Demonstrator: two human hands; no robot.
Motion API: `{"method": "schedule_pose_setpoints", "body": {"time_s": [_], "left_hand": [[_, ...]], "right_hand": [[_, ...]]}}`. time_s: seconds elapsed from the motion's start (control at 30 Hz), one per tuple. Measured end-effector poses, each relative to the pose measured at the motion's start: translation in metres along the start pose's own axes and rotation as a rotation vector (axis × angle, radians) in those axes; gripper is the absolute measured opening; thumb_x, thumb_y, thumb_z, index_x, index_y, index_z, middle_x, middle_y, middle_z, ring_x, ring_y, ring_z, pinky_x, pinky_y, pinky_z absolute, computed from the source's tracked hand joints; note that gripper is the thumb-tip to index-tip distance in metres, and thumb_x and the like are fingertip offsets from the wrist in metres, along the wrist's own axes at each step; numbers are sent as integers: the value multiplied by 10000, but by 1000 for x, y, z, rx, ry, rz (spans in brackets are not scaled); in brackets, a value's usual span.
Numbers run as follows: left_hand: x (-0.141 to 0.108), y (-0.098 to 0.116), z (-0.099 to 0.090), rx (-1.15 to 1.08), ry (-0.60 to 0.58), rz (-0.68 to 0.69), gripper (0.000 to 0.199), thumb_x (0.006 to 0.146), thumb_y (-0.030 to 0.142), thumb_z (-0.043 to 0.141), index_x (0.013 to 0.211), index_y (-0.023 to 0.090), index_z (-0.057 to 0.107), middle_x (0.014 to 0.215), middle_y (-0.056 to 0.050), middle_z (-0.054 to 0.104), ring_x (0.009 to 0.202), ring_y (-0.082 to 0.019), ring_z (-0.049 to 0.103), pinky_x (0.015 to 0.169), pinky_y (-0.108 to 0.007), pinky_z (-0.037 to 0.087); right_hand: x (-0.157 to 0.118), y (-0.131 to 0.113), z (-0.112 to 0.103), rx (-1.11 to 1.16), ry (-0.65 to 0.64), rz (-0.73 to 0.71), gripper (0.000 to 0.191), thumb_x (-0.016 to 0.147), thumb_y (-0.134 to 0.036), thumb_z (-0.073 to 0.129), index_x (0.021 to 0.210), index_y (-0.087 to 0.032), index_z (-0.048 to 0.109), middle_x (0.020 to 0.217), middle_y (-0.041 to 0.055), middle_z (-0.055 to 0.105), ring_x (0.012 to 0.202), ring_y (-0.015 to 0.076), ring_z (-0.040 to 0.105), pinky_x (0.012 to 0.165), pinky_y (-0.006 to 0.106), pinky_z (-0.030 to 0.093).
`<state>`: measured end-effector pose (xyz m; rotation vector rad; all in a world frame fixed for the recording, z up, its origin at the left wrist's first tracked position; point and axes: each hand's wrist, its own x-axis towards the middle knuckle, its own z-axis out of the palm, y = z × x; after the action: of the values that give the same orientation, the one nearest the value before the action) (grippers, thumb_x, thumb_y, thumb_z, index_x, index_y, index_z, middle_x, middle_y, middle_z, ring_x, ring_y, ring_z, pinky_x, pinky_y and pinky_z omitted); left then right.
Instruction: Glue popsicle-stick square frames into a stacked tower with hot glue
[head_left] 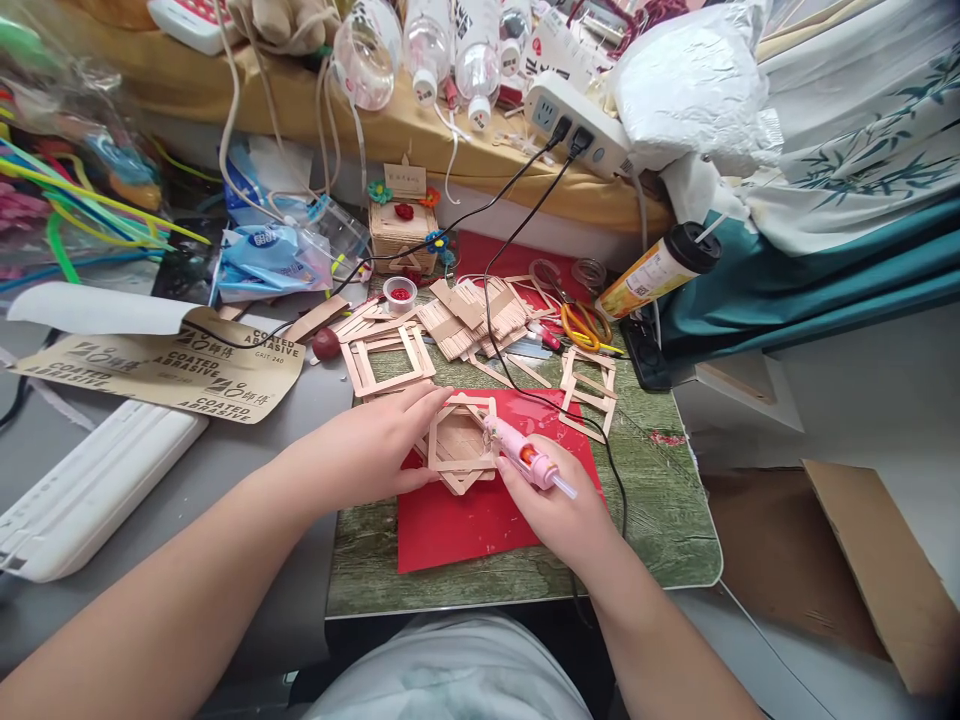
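Note:
My right hand [559, 500] is wrapped round a pink hot glue gun [536, 464], with a clear glue stick jutting from its back end. The gun's nozzle points at the right side of a layered popsicle-stick frame [463, 464]. My left hand [397, 440] grips the frame's left edge, thumb in front and fingers behind. The frame's square layers are stacked at differing angles. Beneath it lies a red sheet [480, 525] on a green wood-patterned board [367, 560].
Other stick frames [358, 372] and a stick ladder shape [587, 405] lie behind, near piled popsicle sticks [480, 320]. A black cord [615, 460] crosses the board. Also there are orange-handled scissors [581, 325], a drink cup [652, 275], sandpaper [172, 375] and a power strip [577, 125].

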<state>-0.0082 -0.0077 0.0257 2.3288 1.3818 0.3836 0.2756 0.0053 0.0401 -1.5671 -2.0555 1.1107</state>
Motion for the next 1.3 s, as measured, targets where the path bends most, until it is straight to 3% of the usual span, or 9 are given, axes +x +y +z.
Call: {"method": "schedule_pose_setpoints", "body": {"time_s": [0.33, 0.5, 0.9, 1.3], "left_hand": [[0, -2, 1, -15, -3, -11, 841, 982, 558, 728, 1654, 194, 376, 1675, -202, 501, 1521, -365, 553, 1145, -411, 564], [1, -2, 1, -14, -12, -11, 831, 981, 556, 731, 1646, 201, 383, 1664, -191, 518, 1499, -360, 576, 1150, -423, 559], [0, -1, 3, 1, 22, -15, 829, 972, 547, 754, 1633, 186, 407, 1620, -201, 552, 1459, -363, 608, 1086, -391, 581], [0, 0, 2, 1, 5, -9, 839, 970, 521, 762, 1638, 173, 394, 1607, -193, 565, 1471, -356, 595, 1101, -379, 570]], "right_hand": [[2, -1, -3, -132, -33, -3, 370, 1057, -440, 609, 774, -256, 457, 777, -11, 549, 696, 187, 527, 658, 341, 367], [5, -1, -5, -109, -50, -12, 305, 1054, -424, 618, 815, -252, 538, 822, 13, 639, 742, 204, 566, 693, 344, 403], [10, -3, -7, -13, -80, -8, 253, 1036, -420, 626, 870, -237, 679, 798, 27, 690, 753, 219, 601, 692, 328, 461], [13, -3, -11, -15, -103, 28, 275, 1021, -443, 644, 866, -222, 698, 789, 19, 688, 751, 210, 609, 701, 314, 468]]}}
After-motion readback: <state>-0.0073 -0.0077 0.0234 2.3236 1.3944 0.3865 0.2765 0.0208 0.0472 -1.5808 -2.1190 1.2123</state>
